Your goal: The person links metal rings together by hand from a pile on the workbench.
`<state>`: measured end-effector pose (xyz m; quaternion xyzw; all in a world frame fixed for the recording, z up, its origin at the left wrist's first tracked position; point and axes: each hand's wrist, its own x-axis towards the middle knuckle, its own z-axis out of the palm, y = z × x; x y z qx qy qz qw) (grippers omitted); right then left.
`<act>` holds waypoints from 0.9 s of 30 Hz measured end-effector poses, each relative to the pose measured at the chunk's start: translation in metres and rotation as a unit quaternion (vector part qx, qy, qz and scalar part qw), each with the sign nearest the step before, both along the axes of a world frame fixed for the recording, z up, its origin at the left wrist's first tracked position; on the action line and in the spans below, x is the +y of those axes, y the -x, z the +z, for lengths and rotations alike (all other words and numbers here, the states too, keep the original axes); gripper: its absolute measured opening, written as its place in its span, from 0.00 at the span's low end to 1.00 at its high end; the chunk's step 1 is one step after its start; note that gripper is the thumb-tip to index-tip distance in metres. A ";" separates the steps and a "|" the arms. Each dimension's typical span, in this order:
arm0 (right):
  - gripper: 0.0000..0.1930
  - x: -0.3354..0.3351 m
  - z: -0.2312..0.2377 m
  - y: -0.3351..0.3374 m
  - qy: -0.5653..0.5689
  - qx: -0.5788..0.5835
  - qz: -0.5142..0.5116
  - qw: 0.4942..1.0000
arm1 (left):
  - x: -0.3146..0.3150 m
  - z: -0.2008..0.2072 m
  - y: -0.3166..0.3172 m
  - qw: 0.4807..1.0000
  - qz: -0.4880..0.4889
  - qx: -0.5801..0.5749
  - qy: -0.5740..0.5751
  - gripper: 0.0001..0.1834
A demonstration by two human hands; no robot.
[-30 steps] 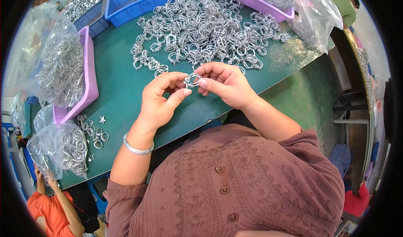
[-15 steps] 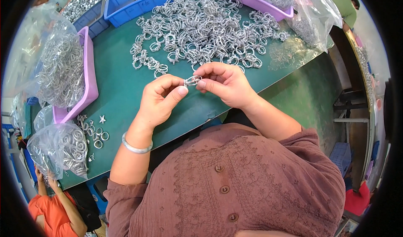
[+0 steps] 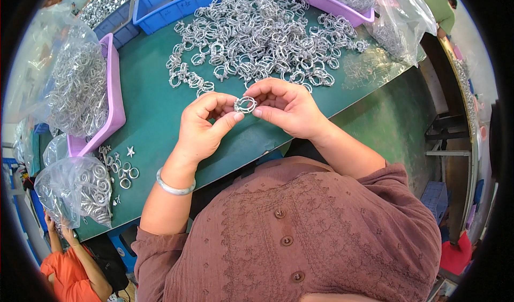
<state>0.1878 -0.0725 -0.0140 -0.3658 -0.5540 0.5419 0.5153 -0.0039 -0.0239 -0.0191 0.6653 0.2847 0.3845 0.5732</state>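
Observation:
A silvery metal ring piece [image 3: 246, 105] is held up between my two hands, its round opening facing me. My left hand [image 3: 206, 123] pinches its left side between thumb and fingers. On its right side, my right hand [image 3: 286, 108] grips it with thumb and fingertips. Just beyond my hands spreads a large heap of similar silvery ring pieces [image 3: 262, 34] on the green table [image 3: 155, 104]. Several loose rings [image 3: 126, 176] and a small star [image 3: 130, 151] lie to the left.
At left stands a purple basket [image 3: 115, 98] with a bag of metal parts, and nearer, a plastic bag [image 3: 75, 187] of spiral pieces. A blue bin [image 3: 176, 6] and another purple basket [image 3: 332, 5] line the far side. A person in orange [image 3: 72, 272] works at lower left.
The ring piece has turned between my fingers, so its round opening now shows more fully. My hands have shifted only slightly.

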 end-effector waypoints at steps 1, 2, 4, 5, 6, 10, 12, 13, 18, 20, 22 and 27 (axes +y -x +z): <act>0.15 0.000 0.000 0.000 0.006 0.003 0.001 1.000 | 0.000 0.000 0.000 1.000 0.001 0.001 -0.007 0.09; 0.16 0.000 0.000 0.000 0.011 0.005 0.001 1.000 | 0.000 0.000 0.000 1.000 0.003 0.002 -0.015 0.10; 0.16 0.000 0.001 0.000 0.013 0.002 -0.001 1.000 | 0.000 0.000 0.000 1.000 0.003 0.005 -0.026 0.10; 0.16 0.000 0.001 0.000 0.015 0.000 -0.003 1.000 | 0.000 0.000 -0.001 0.999 0.004 0.008 -0.036 0.11; 0.16 0.000 0.001 0.000 0.015 0.000 -0.003 1.000 | 0.000 0.000 0.000 0.999 0.005 0.008 -0.036 0.11; 0.16 0.000 0.001 0.000 0.022 0.011 0.000 1.000 | 0.001 -0.002 0.001 0.998 0.010 0.016 -0.053 0.12; 0.16 0.000 0.001 0.000 0.023 0.019 0.000 1.000 | 0.001 -0.002 0.001 0.998 0.011 0.019 -0.056 0.12; 0.15 0.000 0.001 0.000 0.023 0.017 -0.001 1.000 | 0.001 -0.001 0.000 0.997 0.014 0.022 -0.067 0.12; 0.14 -0.001 0.002 0.001 0.022 0.001 -0.002 1.000 | 0.001 -0.001 0.001 0.994 0.023 0.035 -0.097 0.13; 0.11 0.000 0.001 0.002 0.002 0.002 -0.025 1.000 | 0.001 -0.001 0.000 0.993 0.026 0.036 -0.106 0.13; 0.12 0.000 0.000 0.000 0.005 -0.009 -0.017 1.000 | 0.001 -0.001 0.001 0.993 0.026 0.037 -0.105 0.13; 0.12 0.000 -0.001 0.000 0.005 -0.011 -0.011 1.000 | 0.001 0.003 0.002 0.996 -0.008 0.065 -0.065 0.12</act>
